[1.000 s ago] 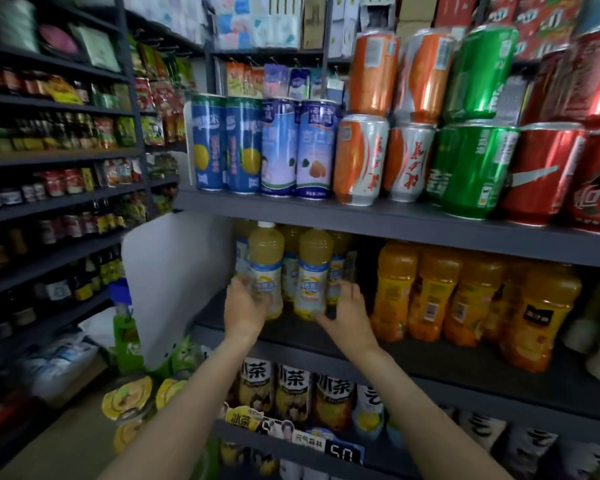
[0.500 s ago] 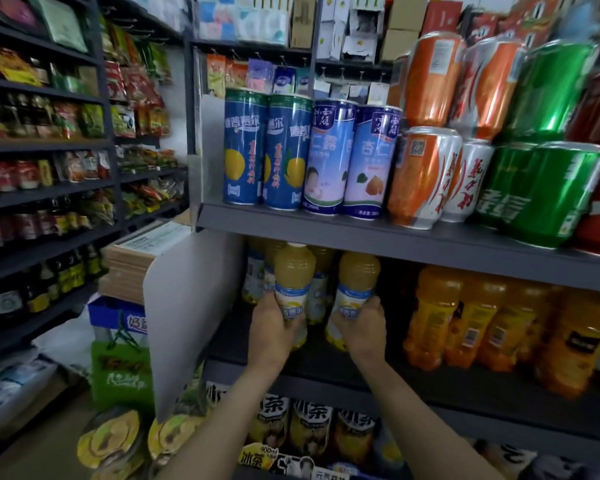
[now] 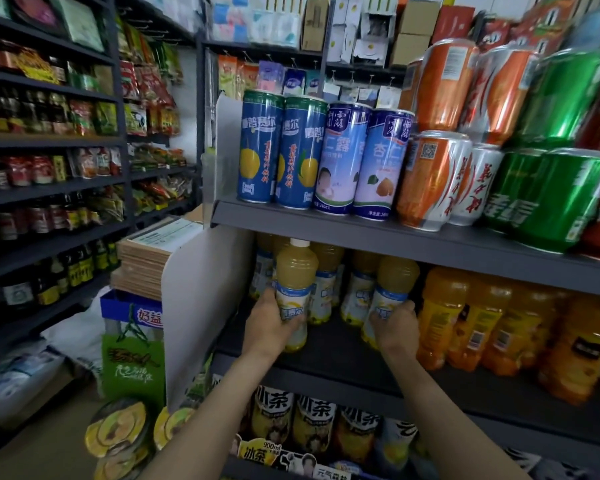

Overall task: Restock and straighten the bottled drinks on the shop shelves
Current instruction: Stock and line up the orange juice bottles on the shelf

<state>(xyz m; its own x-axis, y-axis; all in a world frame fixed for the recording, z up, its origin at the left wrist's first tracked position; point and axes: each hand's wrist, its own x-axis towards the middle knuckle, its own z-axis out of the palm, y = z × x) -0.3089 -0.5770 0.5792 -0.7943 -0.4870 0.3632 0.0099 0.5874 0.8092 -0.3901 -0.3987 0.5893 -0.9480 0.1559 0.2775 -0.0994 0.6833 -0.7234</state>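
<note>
Two pale yellow juice bottles with blue-and-white labels stand at the front of the middle shelf (image 3: 326,358). My left hand (image 3: 269,322) grips the left bottle (image 3: 295,271) around its label, and the bottle looks upright. My right hand (image 3: 394,325) grips the right bottle (image 3: 395,278) low on its label; that bottle leans slightly left. More bottles of the same drink (image 3: 328,268) stand in rows behind them, partly hidden in shadow.
Orange juice bottles (image 3: 465,313) fill the shelf to the right. Tall blue cans (image 3: 281,150) and stacked soda cans (image 3: 437,174) sit on the shelf above. Iced-tea bottles (image 3: 312,420) line the shelf below. A white side panel (image 3: 194,306) bounds the left; boxes (image 3: 142,258) stand beside it.
Both hands closed around the two front bottles and have drawn them toward the shelf's front edge, spreading them apart. The camera has moved closer and tilted up.
</note>
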